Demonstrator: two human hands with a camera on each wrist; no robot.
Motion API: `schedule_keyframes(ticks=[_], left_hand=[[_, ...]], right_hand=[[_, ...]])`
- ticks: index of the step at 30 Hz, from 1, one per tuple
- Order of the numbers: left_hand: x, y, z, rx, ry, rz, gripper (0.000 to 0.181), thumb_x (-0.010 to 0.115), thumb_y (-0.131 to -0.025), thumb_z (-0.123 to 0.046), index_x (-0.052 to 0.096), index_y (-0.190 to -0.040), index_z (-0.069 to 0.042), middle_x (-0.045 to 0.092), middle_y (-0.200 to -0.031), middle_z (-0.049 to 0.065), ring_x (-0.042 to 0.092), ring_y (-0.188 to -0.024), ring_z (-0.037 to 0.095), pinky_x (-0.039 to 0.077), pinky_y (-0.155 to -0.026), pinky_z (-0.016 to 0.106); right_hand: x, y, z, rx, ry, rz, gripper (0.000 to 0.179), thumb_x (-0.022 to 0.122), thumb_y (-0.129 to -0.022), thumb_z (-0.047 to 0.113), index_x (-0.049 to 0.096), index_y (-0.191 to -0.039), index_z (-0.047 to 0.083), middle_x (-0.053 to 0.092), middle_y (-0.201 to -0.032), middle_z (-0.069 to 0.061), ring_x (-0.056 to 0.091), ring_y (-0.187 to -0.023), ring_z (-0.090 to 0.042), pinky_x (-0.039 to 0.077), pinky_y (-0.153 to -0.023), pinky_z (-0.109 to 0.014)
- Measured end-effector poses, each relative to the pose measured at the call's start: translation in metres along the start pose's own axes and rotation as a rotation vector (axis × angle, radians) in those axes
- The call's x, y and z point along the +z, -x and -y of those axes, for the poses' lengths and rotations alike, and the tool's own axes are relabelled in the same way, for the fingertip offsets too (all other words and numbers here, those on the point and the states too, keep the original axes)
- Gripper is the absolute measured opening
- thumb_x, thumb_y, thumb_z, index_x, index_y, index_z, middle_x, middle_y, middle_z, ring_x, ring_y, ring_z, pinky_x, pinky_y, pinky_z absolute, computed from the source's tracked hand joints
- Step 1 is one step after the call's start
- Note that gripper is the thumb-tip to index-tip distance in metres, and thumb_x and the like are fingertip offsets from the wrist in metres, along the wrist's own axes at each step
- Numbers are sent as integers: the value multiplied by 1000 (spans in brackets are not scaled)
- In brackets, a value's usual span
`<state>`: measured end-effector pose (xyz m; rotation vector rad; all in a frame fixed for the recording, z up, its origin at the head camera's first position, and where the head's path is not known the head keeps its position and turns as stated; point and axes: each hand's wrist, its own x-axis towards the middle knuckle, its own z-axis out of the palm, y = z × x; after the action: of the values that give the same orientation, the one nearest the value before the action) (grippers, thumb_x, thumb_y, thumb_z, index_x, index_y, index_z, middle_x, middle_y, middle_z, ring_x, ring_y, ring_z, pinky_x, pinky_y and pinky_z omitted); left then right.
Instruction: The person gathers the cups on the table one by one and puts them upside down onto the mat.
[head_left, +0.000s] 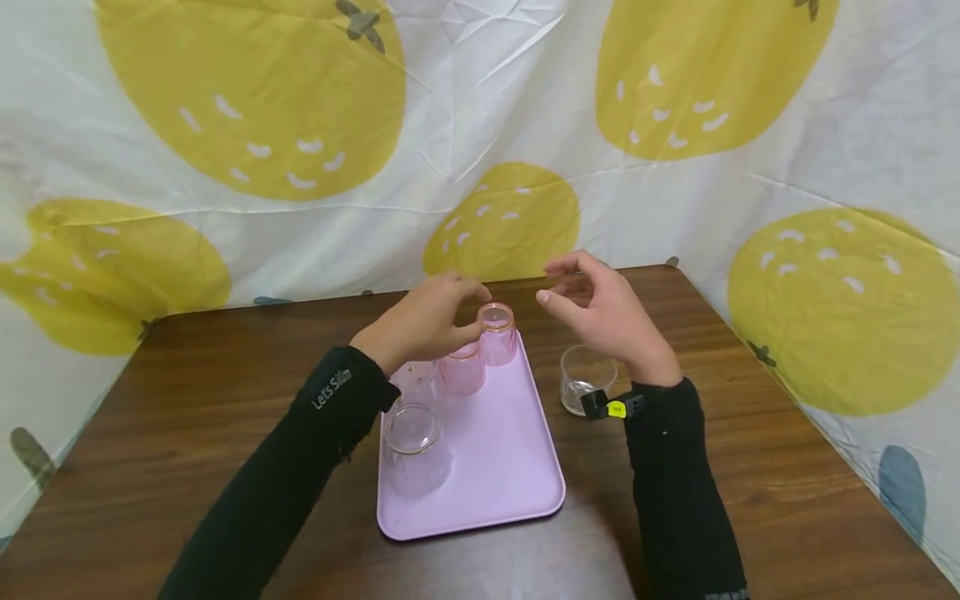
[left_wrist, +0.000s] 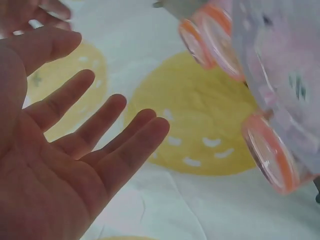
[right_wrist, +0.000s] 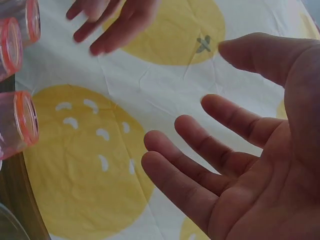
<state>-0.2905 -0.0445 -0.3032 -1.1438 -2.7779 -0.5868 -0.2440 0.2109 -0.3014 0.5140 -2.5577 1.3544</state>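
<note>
My left hand [head_left: 429, 321] is above the far left part of a lilac tray [head_left: 498, 467], close beside a pink glass [head_left: 498, 343] at the tray's back corner. A second pink glass [head_left: 462, 377] sits just in front, partly covered by that hand. Both hands have loosely spread fingers with nothing between them, as the wrist views show. My right hand [head_left: 613, 315] hovers right of the tray, over a low clear glass [head_left: 581, 379] on the table. Toward the tray's front left is a clear glass [head_left: 417, 458]. Another pinkish glass [head_left: 412, 379] is partly hidden by my left wrist.
The tray lies on a brown wooden table [head_left: 240, 392]. A white cloth [head_left: 495, 92] with yellow fruit prints hangs along the back and sides of the table.
</note>
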Motion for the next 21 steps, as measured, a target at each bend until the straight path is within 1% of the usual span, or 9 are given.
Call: schedule_keyframes(ticks=[3, 6, 11, 14, 16, 18, 21], left_hand=[[-1, 10, -7, 6, 35, -75, 37, 68, -95, -26, 65, -127, -9, 63, -127, 11, 57, -124, 28, 46, -107, 45], [-3, 19, -13, 13, 92, -158, 35, 69, -95, -26, 66, -126, -10, 64, -125, 9, 59, -120, 27, 48, -105, 44], [-9, 35, -16, 18, 173, -277, 34, 71, -94, -23, 65, -125, -9, 63, -125, 8, 62, -114, 26, 54, -97, 41], [-11, 43, -15, 20, 188, -339, 34, 71, -94, -21, 65, -125, -8, 63, -125, 8, 62, -113, 26, 55, -94, 41], [-11, 48, -15, 22, 191, -371, 34, 71, -94, -21, 66, -124, -8, 64, -125, 9, 61, -113, 26, 54, -95, 43], [-10, 52, -14, 24, 202, -392, 33, 71, -94, -21, 66, -123, -8, 64, -124, 8, 60, -112, 27, 53, -96, 43], [-5, 57, -13, 26, 230, -418, 31, 71, -93, -20, 66, -122, -8, 64, -122, 8, 60, -111, 26, 53, -97, 43]], right_hand=[[-2, 0, -1, 9, 56, 1, 40, 69, -96, 30, 57, -129, 11, 64, -126, -6, 66, -109, -24, 53, -99, -46], [-5, 1, -2, 13, 112, 9, 41, 72, -94, 30, 58, -128, 11, 64, -125, -6, 66, -109, -24, 53, -99, -46], [-8, 2, -5, 27, 173, 43, 45, 76, -91, 28, 58, -128, 10, 63, -124, -8, 65, -108, -27, 53, -97, -46], [-10, 3, -7, 77, 211, 108, 50, 78, -89, 30, 57, -130, 11, 62, -125, -9, 62, -112, -29, 52, -98, -46], [-12, 4, -9, 127, 243, 163, 53, 79, -88, 32, 56, -131, 12, 61, -126, -10, 60, -116, -29, 50, -98, -47], [-13, 4, -13, 167, 275, 217, 55, 79, -88, 34, 55, -133, 12, 60, -127, -11, 57, -119, -30, 49, -99, -48], [-13, 3, -21, 204, 313, 268, 57, 80, -87, 34, 54, -133, 13, 60, -130, -13, 56, -123, -33, 49, -100, -50]])
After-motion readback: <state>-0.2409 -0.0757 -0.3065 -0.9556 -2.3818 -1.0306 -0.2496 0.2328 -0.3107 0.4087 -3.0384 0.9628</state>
